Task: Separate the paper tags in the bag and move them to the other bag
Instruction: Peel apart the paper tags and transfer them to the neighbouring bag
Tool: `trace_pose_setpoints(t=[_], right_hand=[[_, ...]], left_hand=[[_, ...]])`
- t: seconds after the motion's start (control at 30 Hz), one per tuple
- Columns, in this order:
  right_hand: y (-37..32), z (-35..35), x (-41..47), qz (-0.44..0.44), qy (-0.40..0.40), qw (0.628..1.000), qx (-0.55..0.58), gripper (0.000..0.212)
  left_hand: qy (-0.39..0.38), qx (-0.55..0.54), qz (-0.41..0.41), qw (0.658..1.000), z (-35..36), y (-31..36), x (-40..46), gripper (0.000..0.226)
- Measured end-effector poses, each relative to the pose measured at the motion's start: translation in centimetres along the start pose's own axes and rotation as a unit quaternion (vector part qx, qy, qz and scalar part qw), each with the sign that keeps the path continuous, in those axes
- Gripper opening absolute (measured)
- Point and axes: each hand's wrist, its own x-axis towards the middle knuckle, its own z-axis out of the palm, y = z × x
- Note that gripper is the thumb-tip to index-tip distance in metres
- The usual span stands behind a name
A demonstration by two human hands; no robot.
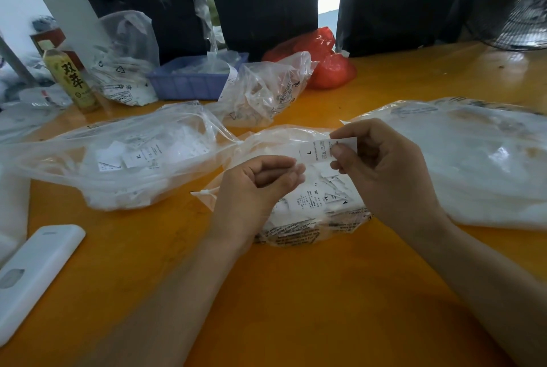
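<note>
Pinching a white paper tag between thumb and fingers, the right hand held it above the middle bag; the grip was clenched on the tag's right end. Tag print legible: a large "L", then a row of care symbols; the smaller lines were too fine to read. The left hand hovered just beside it, fingers curled toward the tag's left end; whether they touched the paper could not be told, and nothing was seen held in that grip.

The middle bag, clear plastic, lay under both hands and held loose tags, several reading "XL". Its lower edge carried a black printed warning, partly legible: "THIS BAG IS NOT", the rest creased. The left bag, also clear, lay well apart to the left with more tags inside, one reading "XL".

Further items: a large white-filled plastic package at right; a crumpled clear bag with recycling triangles printed on it; a blue plastic basket; a red plastic bag; a drink bottle with a yellow-green label in Chinese characters; a white remote-like device at near left.

Tabletop: orange-yellow, smooth, slightly glossy. Dark panels stood behind it, with a bright gap between them. A fan grille showed at far right.
</note>
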Motion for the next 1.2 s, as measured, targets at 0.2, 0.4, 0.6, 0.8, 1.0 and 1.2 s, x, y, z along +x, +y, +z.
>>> trace_pose_setpoints(t=[0.2,0.4,0.6,0.8,1.0,1.2], right_hand=[[0.1,0.2,-0.2,-0.013,-0.018,0.999,-0.023,0.028],[0.2,0.1,-0.2,-0.024,-0.011,0.999,-0.039,0.022],[0.4,0.0,0.0,-0.038,-0.023,0.996,-0.081,0.018],[0.7,0.0,0.1,-0.051,-0.066,0.988,-0.130,0.014],[0.9,0.1,0.0,-0.045,-0.125,0.980,-0.151,0.030],[1.2,0.1,0.3,0.066,-0.051,0.996,-0.009,0.024]], left_hand=[[-0.011,0.015,-0.003,1.000,0.1,0.0,0.0,0.038],[-0.021,0.025,-0.006,0.999,0.2,0.1,-0.1,0.036],[-0.006,0.036,-0.006,0.999,0.2,0.2,0.0,0.038],[0.004,0.040,-0.014,0.999,-0.2,0.0,0.1,0.021],[-0.008,0.108,0.012,0.994,0.0,-0.1,-0.1,0.016],[0.002,0.054,-0.015,0.998,0.0,0.0,0.1,0.020]])
